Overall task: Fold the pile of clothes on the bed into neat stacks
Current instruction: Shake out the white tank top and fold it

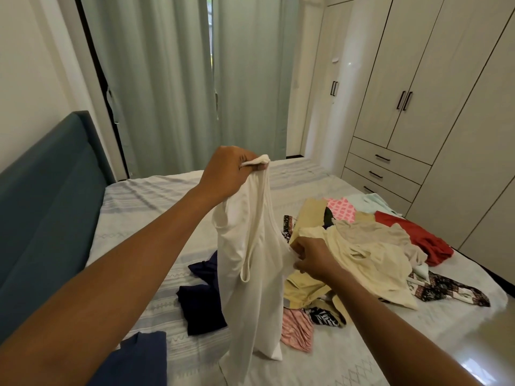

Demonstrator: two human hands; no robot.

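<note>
head view: white tank top in pinch of left hand and right hand

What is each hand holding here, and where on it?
The left hand grips the white tank top by its bunched shoulder strap; the right hand pinches its side edge lower down.

Left arm is extending forward and upward. Left hand is gripping a strap of the white top, fingers curled tight. Right arm is reaching forward at a lower level. Right hand is pinching the same top's side edge.
</note>
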